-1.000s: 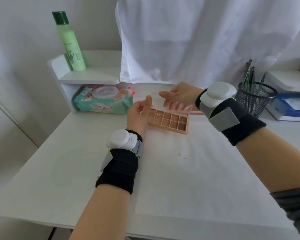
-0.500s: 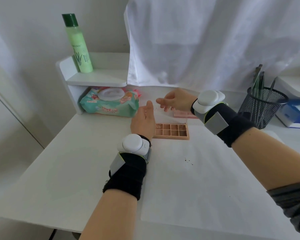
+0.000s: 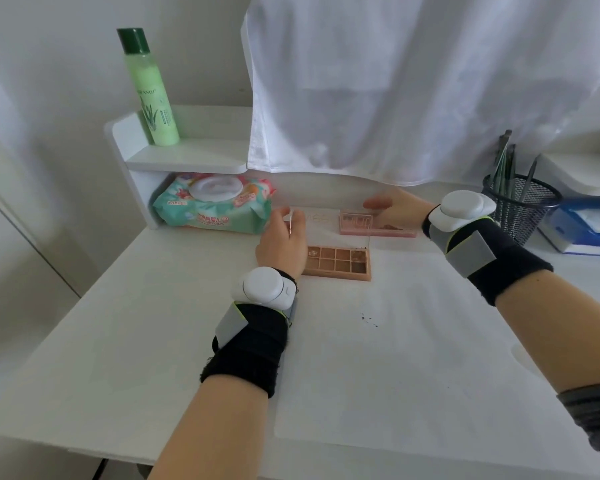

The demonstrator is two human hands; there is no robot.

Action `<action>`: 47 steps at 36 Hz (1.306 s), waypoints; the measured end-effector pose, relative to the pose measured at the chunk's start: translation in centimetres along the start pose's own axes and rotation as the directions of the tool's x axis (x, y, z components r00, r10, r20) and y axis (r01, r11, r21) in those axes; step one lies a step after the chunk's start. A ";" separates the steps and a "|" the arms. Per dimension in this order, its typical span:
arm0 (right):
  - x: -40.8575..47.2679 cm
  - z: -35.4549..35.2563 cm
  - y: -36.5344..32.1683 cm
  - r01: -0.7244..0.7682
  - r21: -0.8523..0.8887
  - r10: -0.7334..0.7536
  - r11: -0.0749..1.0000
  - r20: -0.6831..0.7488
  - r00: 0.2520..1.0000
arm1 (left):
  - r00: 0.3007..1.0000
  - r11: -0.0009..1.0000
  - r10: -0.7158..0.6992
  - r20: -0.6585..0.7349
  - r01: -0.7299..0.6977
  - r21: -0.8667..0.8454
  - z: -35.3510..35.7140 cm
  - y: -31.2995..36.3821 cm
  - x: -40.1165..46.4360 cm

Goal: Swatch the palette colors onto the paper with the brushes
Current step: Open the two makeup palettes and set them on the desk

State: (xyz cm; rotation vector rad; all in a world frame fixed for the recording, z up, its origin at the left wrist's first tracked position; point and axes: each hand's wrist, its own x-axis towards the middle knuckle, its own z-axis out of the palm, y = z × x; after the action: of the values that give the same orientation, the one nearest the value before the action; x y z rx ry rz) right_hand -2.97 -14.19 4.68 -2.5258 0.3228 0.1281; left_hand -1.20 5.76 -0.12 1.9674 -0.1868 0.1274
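Counting what is sitting on the desk

Showing two palettes (image 3: 338, 263) (image 3: 376, 225), one paper (image 3: 413, 358), one bottle (image 3: 148, 91), one wipes pack (image 3: 215, 207), one cup (image 3: 520, 206) at two o'clock, two hands (image 3: 281, 242) (image 3: 394, 211).
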 end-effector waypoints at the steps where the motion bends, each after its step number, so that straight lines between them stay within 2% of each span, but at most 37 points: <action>1: -0.1 0.1 0.2 -0.011 -0.035 0.012 0.999 0.018 1.000 | 1.000 1.000 0.004 -0.002 -0.004 0.010 0.0 -0.1 0.1; 4: -0.6 0.5 0.4 -0.024 -0.097 0.025 0.995 0.007 1.000 | 1.000 1.000 0.008 -0.007 -0.008 0.023 0.1 -0.2 0.1; 10: -1.8 0.6 0.8 -0.104 -0.232 0.073 0.967 -0.138 0.988 | 1.000 1.000 0.007 -0.002 -0.007 0.018 0.1 -0.1 -0.1; 13: -2.8 0.2 0.8 -0.128 -0.285 0.051 0.950 -0.261 0.964 | 0.999 1.000 0.019 -0.028 -0.019 0.001 -0.1 0.0 0.1; 16: -4.6 -0.4 0.7 -0.161 -0.250 0.075 0.955 -0.320 0.944 | 0.992 0.995 0.103 -0.075 -0.101 0.020 -0.3 0.4 -0.2; 20: -7.0 -1.7 0.9 -0.208 -0.183 0.140 0.961 -0.328 0.934 | 0.962 0.967 0.252 -0.101 -0.246 0.073 -0.3 2.3 -1.4; 22: -7.8 -2.0 1.0 -0.203 -0.176 0.139 0.963 -0.319 0.937 | 0.944 0.949 0.315 -0.098 -0.313 0.043 -0.2 3.2 -2.2; 24: -9.2 -2.4 1.1 -0.184 -0.183 0.121 0.966 -0.310 0.943 | 0.949 0.948 0.314 -0.018 -0.315 -0.054 0.2 4.4 -3.5; 26: -9.8 -2.5 0.7 -0.148 -0.164 0.097 0.975 -0.282 0.954 | 0.959 0.962 0.254 0.124 -0.237 -0.138 0.5 5.1 -4.4; 29: -10.8 -3.0 -0.3 -0.070 -0.144 0.047 0.987 -0.163 0.986 | 0.922 0.974 0.197 0.332 -0.145 -0.175 0.8 5.4 -5.5; 34: -13.0 -2.6 -2.3 0.076 -0.355 -0.064 0.932 0.044 0.997 | 0.802 0.931 0.323 0.502 -0.365 -0.015 -0.3 5.5 -6.9; 37: -14.0 -1.9 -2.7 0.149 -0.362 -0.126 0.920 0.086 0.988 | 0.723 0.868 0.300 0.622 -0.477 0.136 -1.3 6.3 -7.5; 40: -14.6 -1.0 -2.4 0.214 -0.339 -0.180 0.916 0.129 0.975 | 0.687 0.777 0.255 0.680 -0.564 0.279 -2.0 6.0 -7.9; 43: -15.1 0.0 -1.8 0.266 -0.317 -0.223 0.911 0.166 0.961 | 0.653 0.787 0.245 0.716 -0.565 0.246 -2.7 5.1 -8.2; 47: -16.0 1.9 -0.5 0.411 -0.378 -0.371 0.830 0.175 0.912 | 0.617 0.754 0.328 0.715 -0.627 0.195 -3.5 4.1 -8.9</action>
State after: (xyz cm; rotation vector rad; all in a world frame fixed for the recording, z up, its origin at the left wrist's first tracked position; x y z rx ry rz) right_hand -18.34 -9.52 5.92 -2.9270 -0.3022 0.1661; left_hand -10.76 8.03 3.42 2.2850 -1.2808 -0.1875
